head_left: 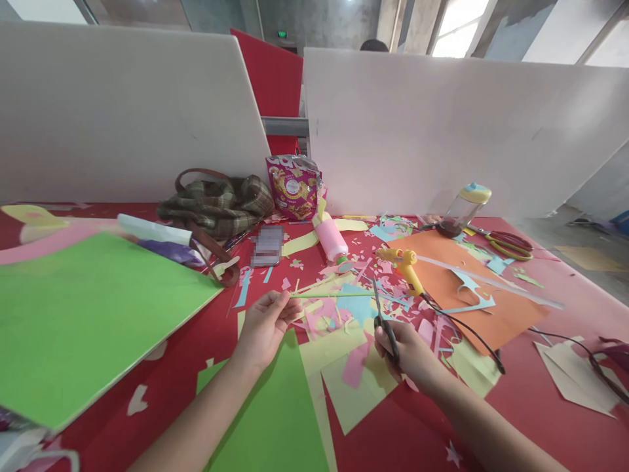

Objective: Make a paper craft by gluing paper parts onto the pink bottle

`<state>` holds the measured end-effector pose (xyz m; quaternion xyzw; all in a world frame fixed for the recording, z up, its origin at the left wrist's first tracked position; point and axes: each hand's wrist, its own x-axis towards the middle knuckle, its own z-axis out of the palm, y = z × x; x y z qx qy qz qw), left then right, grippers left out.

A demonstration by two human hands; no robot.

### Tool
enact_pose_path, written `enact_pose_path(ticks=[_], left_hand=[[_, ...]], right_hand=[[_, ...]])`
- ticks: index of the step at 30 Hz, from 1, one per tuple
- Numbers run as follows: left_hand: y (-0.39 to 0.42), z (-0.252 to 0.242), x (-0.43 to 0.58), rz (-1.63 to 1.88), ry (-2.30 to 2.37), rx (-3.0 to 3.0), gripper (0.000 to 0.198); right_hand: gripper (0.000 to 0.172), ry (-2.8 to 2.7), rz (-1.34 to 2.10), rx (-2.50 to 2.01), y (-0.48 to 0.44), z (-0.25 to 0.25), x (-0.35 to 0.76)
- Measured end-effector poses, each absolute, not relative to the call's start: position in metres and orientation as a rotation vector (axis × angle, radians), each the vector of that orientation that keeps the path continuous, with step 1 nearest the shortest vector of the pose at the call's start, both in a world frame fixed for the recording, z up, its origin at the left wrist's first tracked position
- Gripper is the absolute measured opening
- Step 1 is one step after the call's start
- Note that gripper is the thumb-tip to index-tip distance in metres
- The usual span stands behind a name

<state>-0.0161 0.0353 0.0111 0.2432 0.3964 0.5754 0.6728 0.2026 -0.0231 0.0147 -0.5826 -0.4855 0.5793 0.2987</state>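
Observation:
My left hand [265, 328] pinches one end of a thin green strip [334, 295], which stretches level to the right. In my right hand [405, 354] is a pair of scissors [388, 334] with dark handles, its blades pointing up and away. The strip's far end meets the scissor blades; whether they have cut into it I cannot tell. Below my left forearm lies a sheet of green paper [275, 406]. Pale yellow paper [344, 400] and a pink scrap [356, 366] lie between my hands, with many coloured cuttings beyond them.
A yellow glue gun [405, 265] with a black cord rests on orange paper [511, 314]. Behind stand a pink bottle [330, 239], a snack bag [293, 187], a phone [268, 246] and a plaid bag [216, 203]. A glass jar [462, 210] and pliers [508, 242] are right; green board [88, 321] left.

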Motion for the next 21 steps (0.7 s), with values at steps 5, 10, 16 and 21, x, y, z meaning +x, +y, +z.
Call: enact_pose_path(ticks=[5,10,16,21], left_hand=[[0.036,0.009,-0.015,1.298,0.901,0.503,0.017],[0.035,0.010,-0.014,1.249,0.885,0.587,0.016],[0.031,0.009,-0.013,1.177,0.910,0.750,0.015],[0.029,0.007,-0.012,1.144,0.984,0.929,0.012]], right_hand=[[0.033,-1.239,1.496,-1.584,-0.023,0.013,0.202],[0.035,-1.254,1.477,-1.441,-0.025,0.011,0.204],[0.029,-1.159,1.426,-1.317,-0.024,0.018,0.203],[0.027,-1.160,1.447,-1.281,-0.025,0.020,0.202]])
